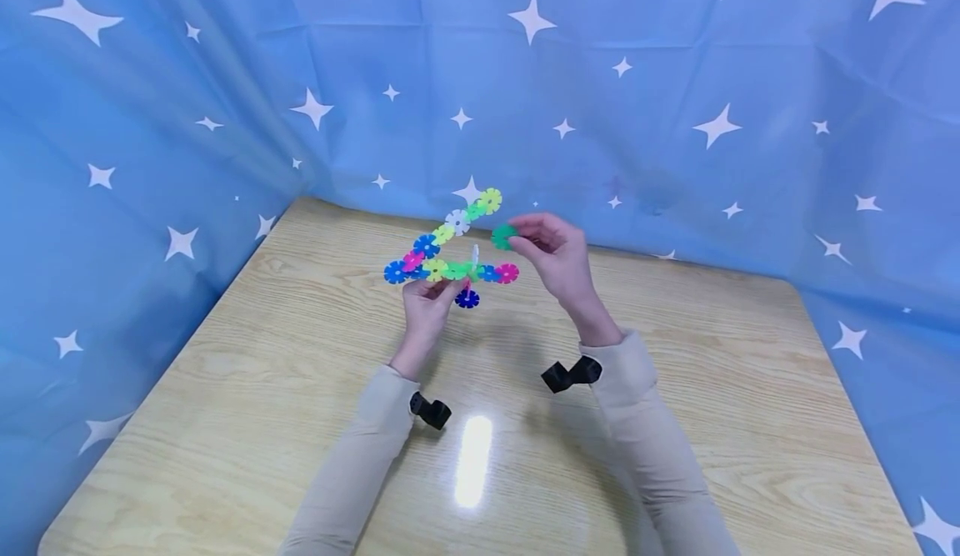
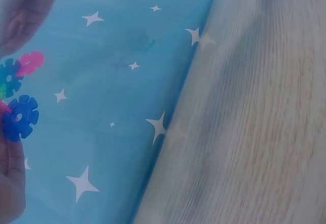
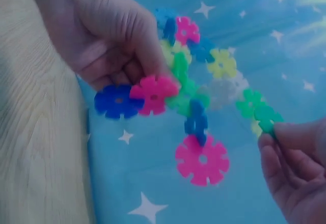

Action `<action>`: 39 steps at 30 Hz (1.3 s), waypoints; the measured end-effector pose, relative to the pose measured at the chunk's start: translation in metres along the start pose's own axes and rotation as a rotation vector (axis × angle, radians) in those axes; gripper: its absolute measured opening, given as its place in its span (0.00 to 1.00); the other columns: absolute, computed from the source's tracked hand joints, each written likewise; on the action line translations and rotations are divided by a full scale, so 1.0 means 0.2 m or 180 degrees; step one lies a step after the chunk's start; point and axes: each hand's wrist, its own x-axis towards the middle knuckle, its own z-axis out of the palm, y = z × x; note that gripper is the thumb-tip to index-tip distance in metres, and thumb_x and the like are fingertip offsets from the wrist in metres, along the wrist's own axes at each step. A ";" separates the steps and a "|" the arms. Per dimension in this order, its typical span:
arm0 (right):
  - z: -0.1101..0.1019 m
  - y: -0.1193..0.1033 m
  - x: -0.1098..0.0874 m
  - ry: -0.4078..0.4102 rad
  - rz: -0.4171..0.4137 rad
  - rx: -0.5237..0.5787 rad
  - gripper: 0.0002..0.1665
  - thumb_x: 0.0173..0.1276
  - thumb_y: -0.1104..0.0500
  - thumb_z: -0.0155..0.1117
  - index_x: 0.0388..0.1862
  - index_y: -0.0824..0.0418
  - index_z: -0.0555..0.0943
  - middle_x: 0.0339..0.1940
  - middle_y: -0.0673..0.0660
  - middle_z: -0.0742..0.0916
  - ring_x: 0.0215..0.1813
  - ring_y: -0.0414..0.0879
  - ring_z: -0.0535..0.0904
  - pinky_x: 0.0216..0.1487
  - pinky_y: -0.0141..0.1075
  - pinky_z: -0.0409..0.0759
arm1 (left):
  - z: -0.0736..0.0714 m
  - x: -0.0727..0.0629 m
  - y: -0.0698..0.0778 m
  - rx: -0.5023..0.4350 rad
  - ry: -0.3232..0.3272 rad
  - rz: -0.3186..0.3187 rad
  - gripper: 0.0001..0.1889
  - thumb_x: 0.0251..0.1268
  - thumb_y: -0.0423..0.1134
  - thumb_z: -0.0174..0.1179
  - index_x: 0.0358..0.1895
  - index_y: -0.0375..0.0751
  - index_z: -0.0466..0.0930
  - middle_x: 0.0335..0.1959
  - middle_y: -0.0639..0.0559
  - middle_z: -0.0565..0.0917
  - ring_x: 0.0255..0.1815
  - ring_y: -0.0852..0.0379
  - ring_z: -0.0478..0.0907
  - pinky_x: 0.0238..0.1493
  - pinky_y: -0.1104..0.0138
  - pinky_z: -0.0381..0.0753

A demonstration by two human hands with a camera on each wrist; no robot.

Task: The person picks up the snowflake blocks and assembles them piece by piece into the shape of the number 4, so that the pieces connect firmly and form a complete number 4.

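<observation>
My left hand grips a built-up chain of notched plastic flower discs from below, above the table. Discs in blue, pink, yellow, green and white form a straight row, and a slanting arm rises from its left end to a yellow disc. Beneath the row hangs a dark blue disc. Between thumb and fingers, my right hand pinches a single green disc to the right of the slanting arm. In the right wrist view, that green disc overlaps the chain's end; contact cannot be told.
A light wood-grain table spreads under both hands. Blue cloth with white stars hangs behind and at the sides. A black wrist camera sits on the left sleeve, another black camera on the right.
</observation>
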 end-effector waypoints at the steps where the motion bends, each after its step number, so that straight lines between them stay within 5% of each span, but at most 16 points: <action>1: 0.01 -0.01 0.00 -0.0028 -0.0034 -0.0025 0.11 0.59 0.75 0.62 0.42 0.77 0.79 0.32 0.64 0.85 0.32 0.39 0.82 0.32 0.27 0.80 | 0.00 0.00 0.00 0.0019 -0.0018 0.0011 0.02 0.50 0.17 0.62 0.28 0.21 0.81 0.23 0.57 0.83 0.23 0.67 0.78 0.23 0.78 0.75; 6: 0.04 -0.03 0.01 -0.0145 -0.0106 -0.0202 0.10 0.60 0.77 0.59 0.42 0.79 0.78 0.33 0.73 0.83 0.30 0.35 0.80 0.31 0.24 0.79 | 0.01 -0.01 0.01 0.0025 -0.0111 -0.0008 0.05 0.53 0.18 0.61 0.31 0.15 0.78 0.23 0.65 0.82 0.23 0.70 0.77 0.25 0.79 0.75; 10: 0.04 -0.03 0.01 -0.0167 -0.0163 -0.0376 0.10 0.60 0.76 0.60 0.42 0.76 0.80 0.33 0.69 0.84 0.30 0.36 0.80 0.29 0.25 0.78 | 0.02 -0.01 0.01 0.0027 -0.0137 -0.0065 0.05 0.53 0.19 0.61 0.31 0.15 0.78 0.22 0.67 0.82 0.24 0.69 0.77 0.26 0.78 0.75; 16: 0.06 -0.10 0.01 -0.0211 -0.0284 -0.0740 0.10 0.60 0.76 0.61 0.41 0.73 0.82 0.35 0.66 0.86 0.33 0.52 0.82 0.30 0.24 0.78 | 0.02 -0.01 0.01 0.0092 -0.0173 -0.0061 0.05 0.54 0.20 0.62 0.33 0.18 0.79 0.25 0.58 0.84 0.27 0.68 0.79 0.30 0.77 0.79; 25: 0.10 -0.24 0.00 -0.0204 -0.0350 -0.0977 0.08 0.59 0.79 0.59 0.38 0.79 0.80 0.34 0.71 0.83 0.35 0.61 0.81 0.39 0.33 0.83 | 0.02 -0.01 0.01 0.0052 -0.0168 -0.0075 0.06 0.54 0.20 0.62 0.34 0.16 0.78 0.25 0.66 0.83 0.27 0.69 0.79 0.32 0.77 0.79; 34: 0.11 -0.17 0.01 -0.0264 -0.0515 -0.0950 0.07 0.58 0.78 0.60 0.37 0.78 0.81 0.34 0.70 0.84 0.35 0.59 0.81 0.38 0.30 0.82 | 0.02 -0.01 0.01 -0.0014 -0.0187 -0.0062 0.07 0.54 0.19 0.62 0.35 0.16 0.78 0.28 0.57 0.85 0.30 0.68 0.80 0.36 0.75 0.81; 39: 0.10 -0.04 0.03 -0.0358 -0.0627 -0.0952 0.07 0.58 0.77 0.62 0.35 0.73 0.83 0.34 0.66 0.85 0.33 0.55 0.82 0.36 0.31 0.83 | 0.02 -0.02 0.00 0.0042 -0.0067 -0.0069 0.02 0.53 0.19 0.62 0.30 0.19 0.80 0.24 0.54 0.85 0.25 0.67 0.79 0.26 0.77 0.77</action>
